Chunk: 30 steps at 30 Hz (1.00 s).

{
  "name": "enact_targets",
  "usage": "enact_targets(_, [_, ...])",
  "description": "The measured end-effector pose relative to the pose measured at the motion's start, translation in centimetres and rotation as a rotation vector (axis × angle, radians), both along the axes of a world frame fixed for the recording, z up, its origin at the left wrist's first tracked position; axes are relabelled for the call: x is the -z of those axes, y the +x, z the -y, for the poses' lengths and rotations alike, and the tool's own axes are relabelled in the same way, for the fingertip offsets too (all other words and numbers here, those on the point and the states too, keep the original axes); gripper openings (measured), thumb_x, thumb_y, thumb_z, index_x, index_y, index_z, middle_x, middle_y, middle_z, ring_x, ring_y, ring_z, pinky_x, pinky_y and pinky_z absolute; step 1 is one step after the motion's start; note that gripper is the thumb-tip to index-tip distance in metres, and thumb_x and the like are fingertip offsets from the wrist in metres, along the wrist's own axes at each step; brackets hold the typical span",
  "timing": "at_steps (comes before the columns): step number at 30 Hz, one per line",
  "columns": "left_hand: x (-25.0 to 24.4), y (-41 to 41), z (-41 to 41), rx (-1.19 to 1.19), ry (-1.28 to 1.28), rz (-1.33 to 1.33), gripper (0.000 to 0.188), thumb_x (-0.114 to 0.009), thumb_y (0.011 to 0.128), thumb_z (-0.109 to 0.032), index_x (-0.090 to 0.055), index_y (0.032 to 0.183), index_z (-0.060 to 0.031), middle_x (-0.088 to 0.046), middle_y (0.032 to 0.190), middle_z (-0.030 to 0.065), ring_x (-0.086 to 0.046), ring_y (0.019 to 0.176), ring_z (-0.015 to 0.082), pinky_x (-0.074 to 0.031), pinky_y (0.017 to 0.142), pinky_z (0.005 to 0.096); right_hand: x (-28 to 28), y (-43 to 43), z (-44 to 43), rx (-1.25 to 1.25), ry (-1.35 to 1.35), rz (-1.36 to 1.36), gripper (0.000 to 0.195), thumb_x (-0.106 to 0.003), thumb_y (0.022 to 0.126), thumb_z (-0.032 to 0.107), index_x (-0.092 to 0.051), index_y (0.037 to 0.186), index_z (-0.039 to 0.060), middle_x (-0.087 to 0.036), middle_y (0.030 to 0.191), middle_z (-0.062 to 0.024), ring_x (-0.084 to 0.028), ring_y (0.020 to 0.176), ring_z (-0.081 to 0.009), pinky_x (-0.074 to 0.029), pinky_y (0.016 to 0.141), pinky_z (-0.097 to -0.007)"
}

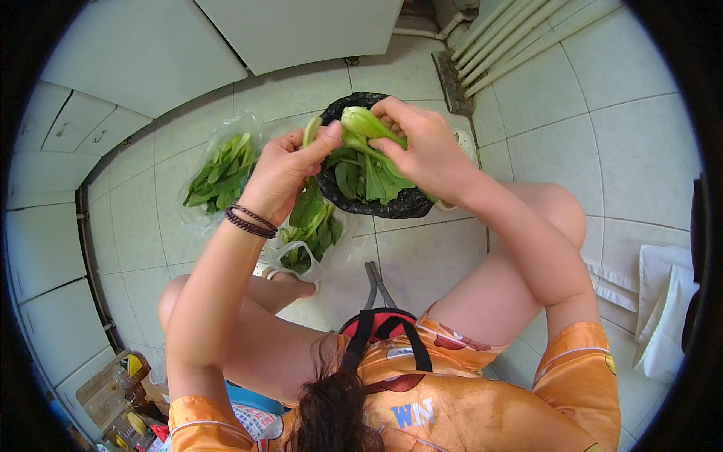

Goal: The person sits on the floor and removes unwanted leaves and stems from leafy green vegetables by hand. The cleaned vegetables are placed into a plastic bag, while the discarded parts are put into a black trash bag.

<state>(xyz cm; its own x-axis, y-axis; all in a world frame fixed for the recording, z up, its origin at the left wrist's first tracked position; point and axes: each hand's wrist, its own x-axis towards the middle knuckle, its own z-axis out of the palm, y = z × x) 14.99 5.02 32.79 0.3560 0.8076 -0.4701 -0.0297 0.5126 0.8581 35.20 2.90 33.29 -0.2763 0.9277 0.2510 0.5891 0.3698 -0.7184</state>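
My right hand [423, 147] grips a head of bok choy [361, 121], its pale base pointing left and its leaves hanging below. Pinched in my left hand [296, 158] is a single bok choy stalk [311, 131], apart from the head; a green leaf shows beneath that hand. Both hands are above a bin lined with a black plastic bag [390, 211]. Green leaves [350, 178] show inside its opening, though I cannot tell which of them hang from the held head. Below my left hand, a clear plastic bag [296, 254] holds more leafy greens [319, 234].
Another clear bag [248, 121] with leafy greens [220, 175] lies on the tiled floor to the left. White cabinets [141, 51] line the far and left sides. Pipes [508, 39] run along the tiled wall at upper right. A plastic container [101, 390] stands at lower left.
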Motion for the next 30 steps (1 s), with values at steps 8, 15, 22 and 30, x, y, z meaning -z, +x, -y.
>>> enact_targets(8, [0.0,0.8,0.1,-0.035,0.019,-0.011,0.021,-0.071,0.083,-0.029,-0.063,0.083,-0.0091,-0.046,0.065,-0.0094,-0.034,0.055,0.0015,-0.025,0.051,0.0197,0.2,-0.6,-0.2,0.022,-0.474,-0.343,0.032,-0.069,0.078,0.016,-0.059,0.099,-0.0058,-0.063,0.074,-0.0084,-0.059,0.069,-0.0111,-0.047,0.063,-0.0262])
enact_targets(15, [0.7,0.4,-0.1,0.179,0.092,-0.033,0.022,-0.060,0.092,-0.029,-0.060,0.081,-0.0088,-0.041,0.064,-0.0094,-0.030,0.054,0.0014,-0.023,0.049,0.0205,0.8,-0.3,-0.9,-0.112,-0.601,-0.522,0.036,-0.065,0.080,0.013,-0.061,0.109,-0.0072,-0.067,0.084,-0.0117,-0.059,0.073,-0.0085,-0.049,0.067,-0.0257])
enact_targets(22, [1.4,-0.1,-0.1,0.363,0.470,-0.302,0.034,-0.056,0.093,-0.026,-0.060,0.107,0.0049,-0.064,0.084,0.0012,-0.053,0.078,0.0072,-0.044,0.074,0.0237,1.5,0.3,-1.0,-0.094,-0.509,-0.251,0.027,-0.057,0.081,0.007,-0.062,0.103,-0.0086,-0.068,0.083,-0.0159,-0.064,0.074,-0.0164,-0.050,0.070,-0.0303])
enact_targets(30, [0.2,-1.2,-0.6,0.619,0.517,-0.619,0.033,-0.052,0.095,-0.026,-0.059,0.109,0.0026,-0.061,0.083,0.0018,-0.051,0.078,0.0093,-0.044,0.074,0.0262,0.7,0.9,-0.8,-0.180,-0.168,0.063,0.026,-0.058,0.080,0.005,-0.062,0.103,-0.0063,-0.067,0.082,-0.0187,-0.066,0.074,-0.0239,-0.050,0.070,-0.0338])
